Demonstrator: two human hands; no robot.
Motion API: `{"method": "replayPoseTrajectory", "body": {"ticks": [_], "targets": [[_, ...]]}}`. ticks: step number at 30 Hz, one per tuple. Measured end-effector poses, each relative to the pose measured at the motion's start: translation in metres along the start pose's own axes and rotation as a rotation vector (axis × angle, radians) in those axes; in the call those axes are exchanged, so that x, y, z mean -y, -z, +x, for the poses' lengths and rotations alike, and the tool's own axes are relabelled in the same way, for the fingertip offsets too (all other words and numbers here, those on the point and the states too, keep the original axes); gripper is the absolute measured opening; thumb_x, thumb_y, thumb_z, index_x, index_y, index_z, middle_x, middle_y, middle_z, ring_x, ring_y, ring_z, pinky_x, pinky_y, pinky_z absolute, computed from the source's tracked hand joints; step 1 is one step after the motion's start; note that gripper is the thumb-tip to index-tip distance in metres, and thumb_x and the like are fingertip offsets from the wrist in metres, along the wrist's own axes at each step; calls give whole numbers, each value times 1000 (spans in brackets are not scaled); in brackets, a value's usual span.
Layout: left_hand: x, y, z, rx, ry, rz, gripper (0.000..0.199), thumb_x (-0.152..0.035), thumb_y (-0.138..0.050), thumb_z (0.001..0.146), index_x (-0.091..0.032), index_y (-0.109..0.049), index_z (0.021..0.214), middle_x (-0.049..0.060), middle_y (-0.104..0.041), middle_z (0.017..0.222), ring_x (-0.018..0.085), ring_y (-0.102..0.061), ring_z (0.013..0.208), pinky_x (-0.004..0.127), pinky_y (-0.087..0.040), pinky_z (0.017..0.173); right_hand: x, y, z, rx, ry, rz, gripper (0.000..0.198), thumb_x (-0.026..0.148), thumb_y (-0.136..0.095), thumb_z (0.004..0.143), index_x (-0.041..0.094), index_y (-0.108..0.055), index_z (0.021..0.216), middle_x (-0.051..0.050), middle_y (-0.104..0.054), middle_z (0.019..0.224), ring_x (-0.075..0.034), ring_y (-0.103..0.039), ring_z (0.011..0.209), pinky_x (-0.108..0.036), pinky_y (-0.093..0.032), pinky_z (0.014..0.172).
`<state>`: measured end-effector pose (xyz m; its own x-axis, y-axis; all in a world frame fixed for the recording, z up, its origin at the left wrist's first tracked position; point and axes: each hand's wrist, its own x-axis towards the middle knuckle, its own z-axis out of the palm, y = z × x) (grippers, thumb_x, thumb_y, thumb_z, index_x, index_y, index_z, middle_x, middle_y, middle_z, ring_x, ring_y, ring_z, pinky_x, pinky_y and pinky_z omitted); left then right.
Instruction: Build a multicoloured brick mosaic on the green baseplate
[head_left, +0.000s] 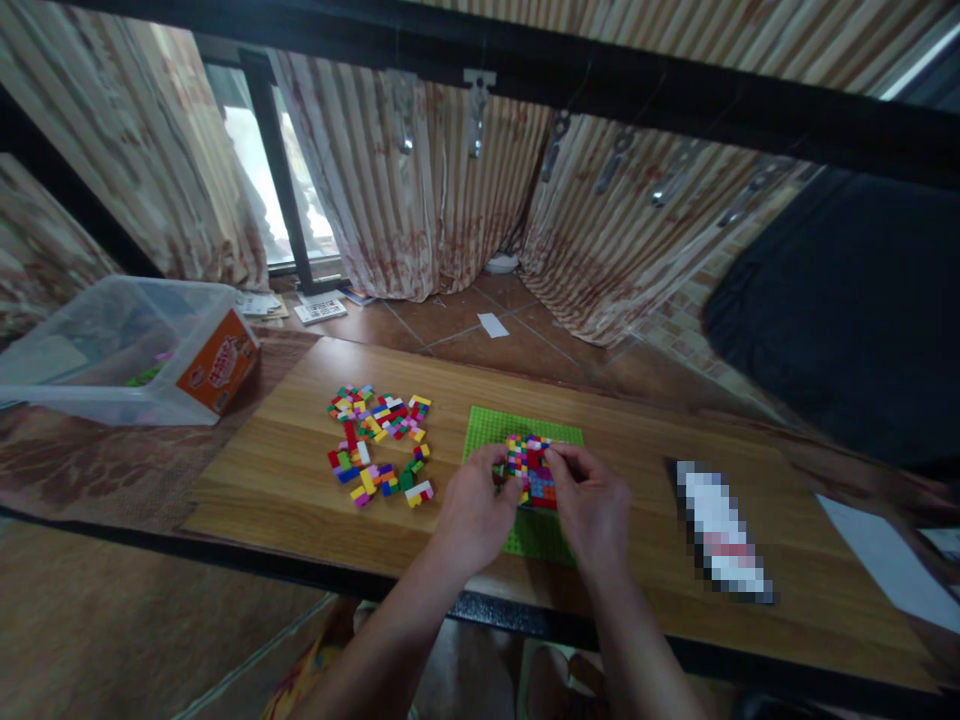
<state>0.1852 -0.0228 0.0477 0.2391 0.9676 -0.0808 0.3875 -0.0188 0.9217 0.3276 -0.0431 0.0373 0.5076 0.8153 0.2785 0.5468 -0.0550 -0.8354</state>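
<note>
Both hands are on the block (534, 470) of mixed bricks: left hand (480, 500) closed by thumb and fingers at its left side, right hand (596, 505) with fingertips pressed to its right. The block is over the green baseplate (540, 538); whether attached, cannot tell. Step in hand appears to be fitting or adjusting bricks; the next move calls for steady, even pressure. Clear bin (112, 405), far left: contains green and pink pieces, otherwise indistinct.
</note>
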Motion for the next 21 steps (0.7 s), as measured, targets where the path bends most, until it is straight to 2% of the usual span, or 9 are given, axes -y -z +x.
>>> {"method": "replayPoseTrajectory", "body": {"ticks": [11,21], "targets": [[-3,-1,-3,-11,-4,23,34,-20,-58,85,-17,-61,119,11,-69,118,25,-64,110,40,-48,99,9,-1,-1,-51,-16,-86,24,38,-59,82,20,-75,81,-8,-78,83,-25,-72,76,-36,-52,73],[-5,-2,-3,-35,0,55,35,-22,-60,84,-18,-62,119,11,-69,117,25,-64,111,40,-48,99,9,-2,-2,-81,-5,-111,25,37,-58,81,19,-75,80,-9,-78,82,-25,-72,74,-36,-52,72]]}}
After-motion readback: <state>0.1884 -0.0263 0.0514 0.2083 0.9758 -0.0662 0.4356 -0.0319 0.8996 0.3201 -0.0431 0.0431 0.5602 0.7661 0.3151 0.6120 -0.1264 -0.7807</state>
